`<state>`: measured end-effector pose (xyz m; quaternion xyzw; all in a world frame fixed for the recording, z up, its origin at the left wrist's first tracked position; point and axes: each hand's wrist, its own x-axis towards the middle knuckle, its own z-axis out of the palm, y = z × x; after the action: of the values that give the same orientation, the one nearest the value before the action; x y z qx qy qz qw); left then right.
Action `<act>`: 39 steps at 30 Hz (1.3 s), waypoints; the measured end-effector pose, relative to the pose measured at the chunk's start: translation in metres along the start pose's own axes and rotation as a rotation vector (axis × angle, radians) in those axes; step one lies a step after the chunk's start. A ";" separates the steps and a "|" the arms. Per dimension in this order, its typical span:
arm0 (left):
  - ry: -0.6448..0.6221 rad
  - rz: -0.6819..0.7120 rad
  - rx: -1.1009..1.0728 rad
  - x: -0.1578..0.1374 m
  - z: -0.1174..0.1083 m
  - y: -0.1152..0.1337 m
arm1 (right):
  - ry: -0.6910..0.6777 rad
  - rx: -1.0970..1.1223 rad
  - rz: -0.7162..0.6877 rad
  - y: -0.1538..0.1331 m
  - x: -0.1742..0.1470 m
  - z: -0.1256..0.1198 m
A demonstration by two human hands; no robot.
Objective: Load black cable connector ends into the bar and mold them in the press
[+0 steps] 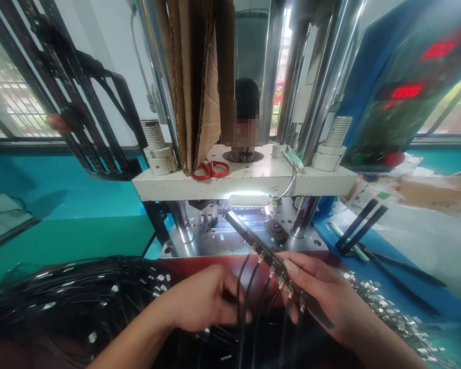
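My right hand (326,292) grips a long dark metal bar (267,253), thumb on top, with the bar tilted up toward the press. Several black cables (253,292) with small metal connectors hang from a row along the bar's lower edge. Beneath the bar, my left hand (209,300) has its fingers curled in at the leftmost cables; the fingertips are partly hidden and slightly blurred. A large bundle of black cables (72,292) with shiny metal ends lies to the left. Small metal pieces (392,312) are heaped to the right of my right hand.
The press has a white plate (246,182), steel posts and a lit lamp (249,200) above its metal bed (223,241). Red-handled scissors (211,169) and cardboard (200,92) rest on the plate. A control panel (407,92) and a black forked tool (363,225) are on the right.
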<state>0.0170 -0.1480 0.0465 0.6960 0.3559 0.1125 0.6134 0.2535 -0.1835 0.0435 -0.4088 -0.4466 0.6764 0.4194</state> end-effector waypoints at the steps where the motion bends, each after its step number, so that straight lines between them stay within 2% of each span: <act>1: -0.063 -0.022 -0.036 0.000 0.001 -0.001 | -0.019 0.012 0.024 0.002 0.000 0.001; 3: -0.106 -0.048 -0.182 0.002 0.005 -0.003 | -0.077 0.025 0.049 0.005 -0.002 0.005; 7: 0.063 -0.024 -0.568 0.025 0.018 -0.010 | -0.229 -0.011 0.104 0.009 -0.010 0.015; 9: 0.067 -0.033 -0.717 0.041 0.025 -0.014 | -0.261 -0.023 0.148 0.009 -0.015 0.019; 12: 0.084 -0.119 -0.894 0.058 0.031 -0.018 | -0.281 0.025 0.164 0.008 -0.020 0.023; 16: 0.253 -0.177 -1.024 0.064 0.029 -0.014 | -0.306 0.036 0.146 0.013 -0.021 0.027; 21: 0.493 -0.031 -1.018 0.048 0.009 -0.015 | -0.211 0.014 0.155 0.026 -0.018 0.022; 23: 0.533 0.002 -0.983 0.036 -0.005 -0.017 | -0.150 0.006 0.150 0.028 -0.014 0.017; 26: 0.527 -0.018 -0.909 0.016 -0.028 -0.018 | -0.070 0.018 0.127 0.025 -0.005 0.009; 28: 0.529 -0.054 -0.770 0.004 -0.038 -0.015 | -0.015 0.033 0.090 0.023 0.000 0.006; 31: 0.554 -0.114 -0.443 -0.007 -0.042 -0.008 | 0.067 0.038 0.051 0.024 0.007 0.005; 34: 0.474 -0.134 -0.338 -0.010 -0.038 -0.003 | 0.107 0.030 0.053 0.028 0.011 0.006; 37: 0.325 -0.128 -0.423 -0.008 -0.031 -0.002 | 0.132 -0.038 0.033 0.027 0.011 0.006; 39: 0.294 -0.120 -0.449 -0.006 -0.025 -0.002 | 0.129 -0.116 0.013 0.020 0.010 0.007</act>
<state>-0.0029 -0.1325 0.0520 0.4963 0.4479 0.2517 0.6998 0.2399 -0.1807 0.0245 -0.4779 -0.4547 0.6243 0.4185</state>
